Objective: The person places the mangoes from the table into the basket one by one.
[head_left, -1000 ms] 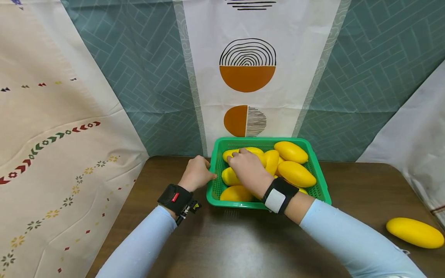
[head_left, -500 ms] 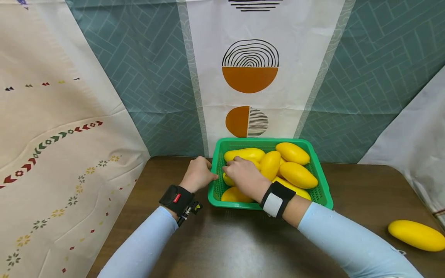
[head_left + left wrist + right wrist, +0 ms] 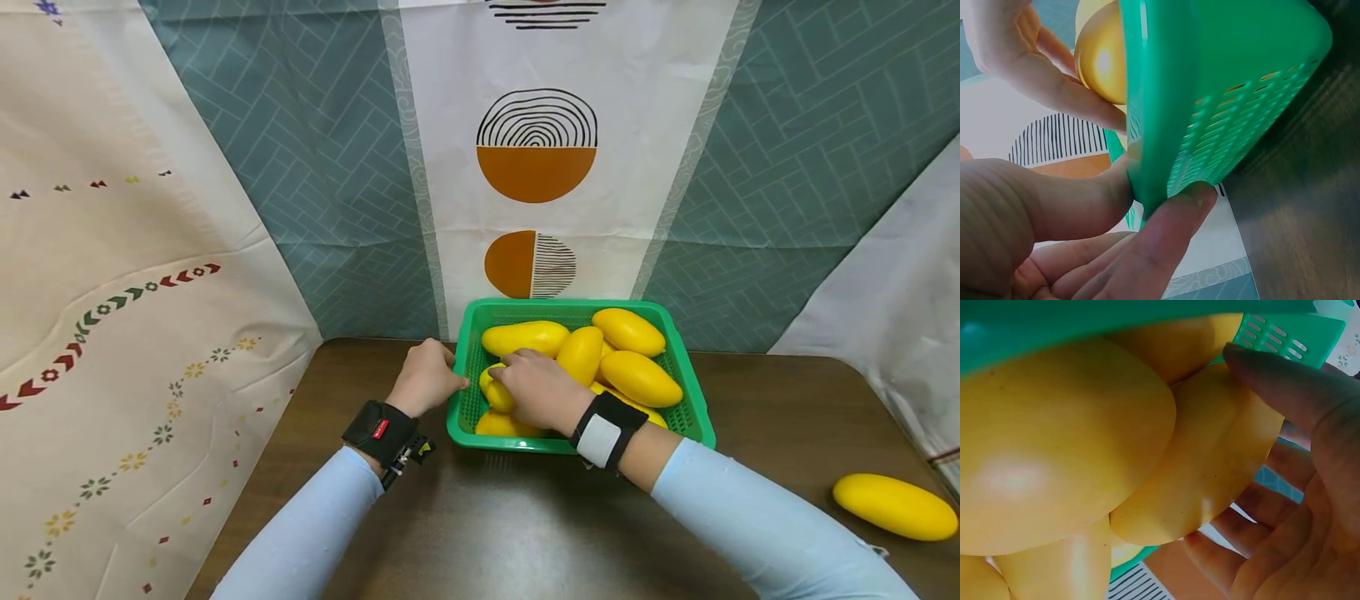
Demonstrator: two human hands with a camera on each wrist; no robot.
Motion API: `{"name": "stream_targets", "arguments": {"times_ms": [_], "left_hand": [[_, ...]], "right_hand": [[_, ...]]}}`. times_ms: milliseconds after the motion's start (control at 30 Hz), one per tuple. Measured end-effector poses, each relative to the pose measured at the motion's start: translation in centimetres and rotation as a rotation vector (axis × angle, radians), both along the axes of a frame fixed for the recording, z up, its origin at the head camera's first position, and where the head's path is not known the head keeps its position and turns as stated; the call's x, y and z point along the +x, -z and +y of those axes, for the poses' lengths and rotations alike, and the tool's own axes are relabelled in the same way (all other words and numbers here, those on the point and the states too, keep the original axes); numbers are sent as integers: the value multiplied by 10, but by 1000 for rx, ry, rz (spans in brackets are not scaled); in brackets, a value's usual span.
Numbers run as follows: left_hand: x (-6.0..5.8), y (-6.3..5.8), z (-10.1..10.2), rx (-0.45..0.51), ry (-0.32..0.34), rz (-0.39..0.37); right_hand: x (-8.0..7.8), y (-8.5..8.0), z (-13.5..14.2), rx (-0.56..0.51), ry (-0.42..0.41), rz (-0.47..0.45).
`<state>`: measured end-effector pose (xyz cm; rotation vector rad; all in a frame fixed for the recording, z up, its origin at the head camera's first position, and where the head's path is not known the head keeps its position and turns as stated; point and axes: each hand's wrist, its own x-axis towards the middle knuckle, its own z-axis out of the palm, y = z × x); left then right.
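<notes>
A green plastic basket [image 3: 510,442] with slotted walls holds several yellow mangoes. My left hand [image 3: 426,377] pinches the basket's left rim; in the left wrist view the thumb lies on the inner side and a finger on the outer wall [image 3: 1241,44]. Inside the basket's left half, my right hand [image 3: 542,387] grips a mango [image 3: 1210,462], the thumb on one side and the fingers curled along the other. The hand covers much of that mango in the head view. Another mango [image 3: 525,337] lies just behind it, and one more [image 3: 506,424] near the front rim.
The basket stands at the back of a dark wooden table [image 3: 495,525], close to a patterned cloth backdrop [image 3: 360,208]. A single mango [image 3: 896,507] lies on the table at the far right. A cream cloth [image 3: 150,350] hangs along the left side.
My right hand has moved from the mango at the back left toward the front, onto the mango in the left middle. The left hand stays on the rim.
</notes>
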<state>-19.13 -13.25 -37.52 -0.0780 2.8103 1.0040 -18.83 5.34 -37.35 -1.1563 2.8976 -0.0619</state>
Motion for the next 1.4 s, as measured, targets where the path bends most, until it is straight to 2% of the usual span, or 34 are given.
{"name": "stream_targets", "arguments": {"times_ms": [167,333,533,767,1000,1400], "left_hand": [[-1,1,0,-4,7,3],[-2,2,-1,-1,6,-3],[-1,2,-1,-3,0,-3],[0,1,-2,-10,10,3],[1,1,-2,-10,20,23],[1,1,-1,-6,15,26]], "right_hand": [[0,0,7,-14,35,-57],[3,-12,23,-44,75,-85],[5,-27,56,-68,131,-32],[10,-35,99,-89,205,-1],[17,-36,137,-95,285,41],[36,-38,207,-73,396,37]]}}
